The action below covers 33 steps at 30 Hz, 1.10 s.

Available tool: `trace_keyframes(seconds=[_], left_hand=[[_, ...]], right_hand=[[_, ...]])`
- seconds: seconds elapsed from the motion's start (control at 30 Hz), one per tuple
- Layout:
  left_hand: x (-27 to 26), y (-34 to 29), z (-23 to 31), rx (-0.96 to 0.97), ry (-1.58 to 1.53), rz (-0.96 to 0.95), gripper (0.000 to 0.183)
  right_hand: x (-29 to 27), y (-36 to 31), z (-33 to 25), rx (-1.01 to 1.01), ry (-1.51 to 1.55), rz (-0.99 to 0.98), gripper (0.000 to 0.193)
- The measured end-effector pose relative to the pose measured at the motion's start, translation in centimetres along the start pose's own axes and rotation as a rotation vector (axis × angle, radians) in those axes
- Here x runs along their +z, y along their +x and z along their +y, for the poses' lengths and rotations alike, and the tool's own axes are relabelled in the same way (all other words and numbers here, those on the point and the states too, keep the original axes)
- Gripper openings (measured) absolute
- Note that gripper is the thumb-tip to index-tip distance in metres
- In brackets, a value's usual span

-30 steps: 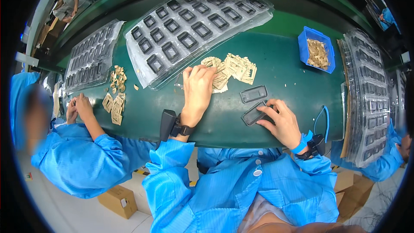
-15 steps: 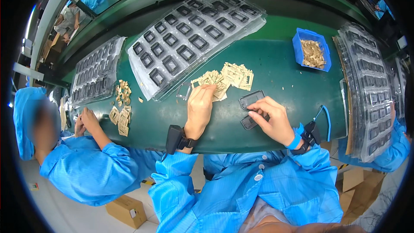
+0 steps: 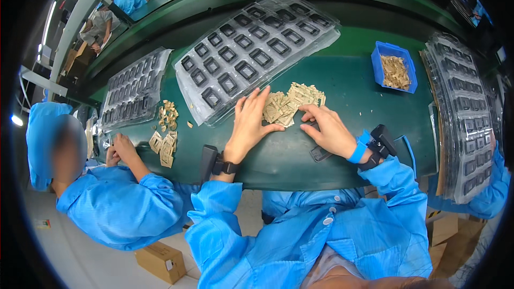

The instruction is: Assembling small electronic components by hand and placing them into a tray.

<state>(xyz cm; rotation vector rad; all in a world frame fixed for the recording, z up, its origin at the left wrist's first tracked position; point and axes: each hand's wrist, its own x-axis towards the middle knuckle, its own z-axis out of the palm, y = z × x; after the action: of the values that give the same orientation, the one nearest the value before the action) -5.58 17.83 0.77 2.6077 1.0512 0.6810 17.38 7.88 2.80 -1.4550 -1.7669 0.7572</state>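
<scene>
My left hand [image 3: 249,121] is open at the left side of a pile of flat tan die-cut pieces [image 3: 279,108], its fingers spread and its thumb at the pile's near edge. At the pile's right side is my right hand [image 3: 329,131], thumb and index finger apart, with nothing visible between them. One black plastic casing part [image 3: 319,154] lies on the green table just below my right palm, partly covered by it. More tan pieces [image 3: 306,95] fan out behind my right fingertips. Neither hand visibly holds anything.
Behind the pile lies a clear tray of black frames [image 3: 235,53]. A blue bin [image 3: 378,69] holds tan scraps at the right, near stacked trays [image 3: 466,123]. On the left a co-worker [image 3: 123,198] sits by another tray [image 3: 110,99] and small tan heaps [image 3: 167,150].
My right hand has left the black parts and moved up and left to the pile. My left hand's fingers have spread from a closed pose over the pieces. The whole view has shifted slightly.
</scene>
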Motion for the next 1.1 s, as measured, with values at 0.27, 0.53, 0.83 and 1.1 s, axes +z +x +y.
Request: trace_keyframes(seconds=[0.27, 0.53, 0.83, 1.1], left_hand=[[4.2, -1.2, 2.7, -0.056, -0.274, 0.094, 0.094], [2.8, -1.9, 3.1, -0.119, -0.267, 0.190, 0.113], [4.3, -4.9, 5.2, -0.219, -0.227, 0.051, 0.114], [4.6, -6.0, 8.7, -0.328, -0.441, 0.159, 0.109]], right_hand=[[2.4, 2.0, 1.6, -0.070, -0.062, 0.054, 0.047], [1.5, 1.4, 0.3, 0.082, 0.060, 0.050, 0.052], [3.2, 1.4, -0.1, -0.078, -0.137, 0.075, 0.057], [3.3, 4.1, 1.8, -0.154, -0.106, -0.111, 0.063]])
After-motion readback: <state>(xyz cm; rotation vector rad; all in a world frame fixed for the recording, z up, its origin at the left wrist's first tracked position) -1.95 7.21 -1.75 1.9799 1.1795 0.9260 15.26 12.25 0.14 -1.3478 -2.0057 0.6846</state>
